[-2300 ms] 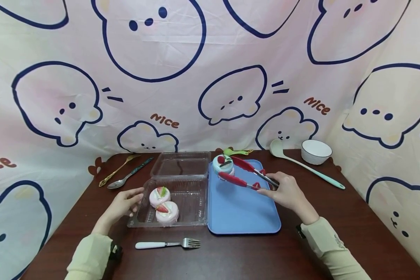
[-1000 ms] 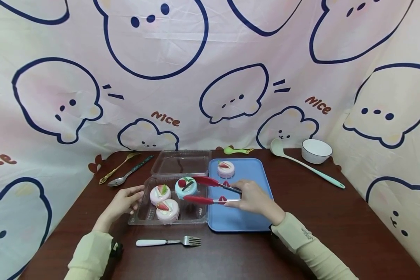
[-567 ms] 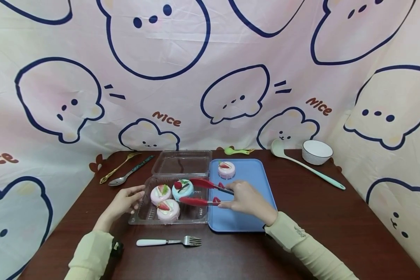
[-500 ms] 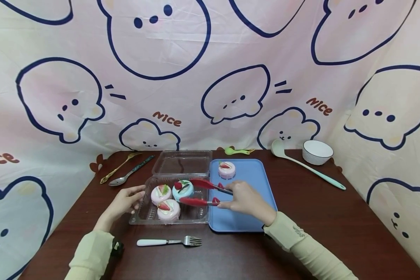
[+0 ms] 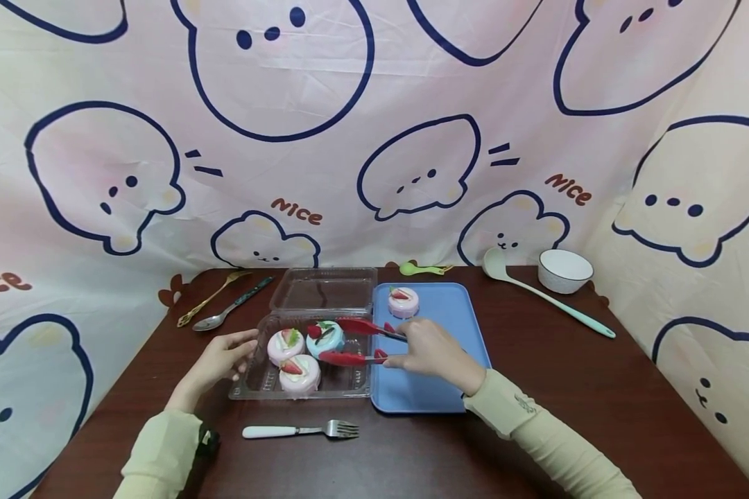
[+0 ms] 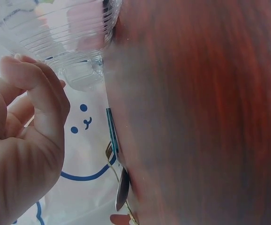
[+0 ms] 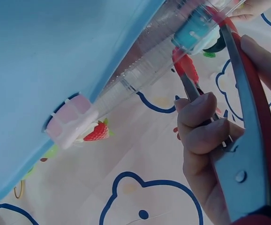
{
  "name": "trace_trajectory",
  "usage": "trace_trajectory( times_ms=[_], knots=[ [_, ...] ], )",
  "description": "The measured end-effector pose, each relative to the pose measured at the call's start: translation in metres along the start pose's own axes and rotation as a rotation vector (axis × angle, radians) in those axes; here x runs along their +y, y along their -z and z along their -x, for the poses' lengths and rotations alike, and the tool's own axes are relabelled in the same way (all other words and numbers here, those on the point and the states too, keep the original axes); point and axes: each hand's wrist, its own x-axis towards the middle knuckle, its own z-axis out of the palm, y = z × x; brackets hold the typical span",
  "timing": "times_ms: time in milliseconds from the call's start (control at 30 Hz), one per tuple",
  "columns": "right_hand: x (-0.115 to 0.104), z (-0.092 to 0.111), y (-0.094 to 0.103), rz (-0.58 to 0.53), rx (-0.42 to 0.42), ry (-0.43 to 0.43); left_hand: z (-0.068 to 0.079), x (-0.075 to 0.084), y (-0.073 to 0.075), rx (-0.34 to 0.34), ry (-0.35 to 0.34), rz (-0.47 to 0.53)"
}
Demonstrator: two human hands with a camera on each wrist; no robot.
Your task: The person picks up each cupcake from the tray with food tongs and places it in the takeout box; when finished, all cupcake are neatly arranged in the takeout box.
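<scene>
My right hand [image 5: 433,350] holds red-tipped metal tongs [image 5: 356,359] over the edge between tray and container. Their red tips stand either side of a light-blue cake [image 5: 326,339] topped with a red berry, inside the clear plastic container [image 5: 349,394]. Two pink cakes with strawberry pieces are close beside it: one at the back [image 5: 282,352], one nearer [image 5: 301,378]. My left hand [image 5: 221,360] has its fingertips at the container's left rim, fingers loosely bent. In the right wrist view, the tongs' tips [image 7: 186,65] flank the blue cake seen through the plastic.
Another pink cake [image 5: 403,303] sits at the back of the blue tray [image 5: 433,398]. In front lies a white-handled fork [image 5: 299,431]. Two spoon-like utensils [image 5: 234,305] rest at the left. A ladle [image 5: 549,298], white bowl [image 5: 564,270] and green spoon [image 5: 424,269] are along the back.
My right hand has carried the blue cake with the tongs leftward from above the tray into the container, then edged slightly further left. My left hand has stayed at the container's rim.
</scene>
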Motion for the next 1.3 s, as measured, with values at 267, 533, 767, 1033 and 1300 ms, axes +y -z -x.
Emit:
trace_trajectory(
  times_ms=[267, 533, 767, 1033, 1300],
  knots=[
    [-0.006, -0.011, 0.000, 0.006, -0.055, -0.048, 0.001, 0.001, -0.001, 0.006, 0.004, -0.007],
    [-0.009, -0.015, 0.000, 0.037, -0.074, -0.040, 0.001, 0.001, -0.001, 0.009, 0.016, -0.010],
    [-0.016, -0.019, 0.002, 0.093, -0.122, -0.064, 0.002, 0.004, -0.001, 0.006, 0.019, -0.001],
    [-0.017, -0.020, 0.001, 0.110, -0.123, -0.051, 0.002, 0.004, 0.000, 0.007, 0.020, 0.000],
    [-0.017, -0.021, 0.004, 0.105, -0.130, -0.056, 0.002, 0.004, 0.000, 0.000, 0.019, 0.001]
  ],
)
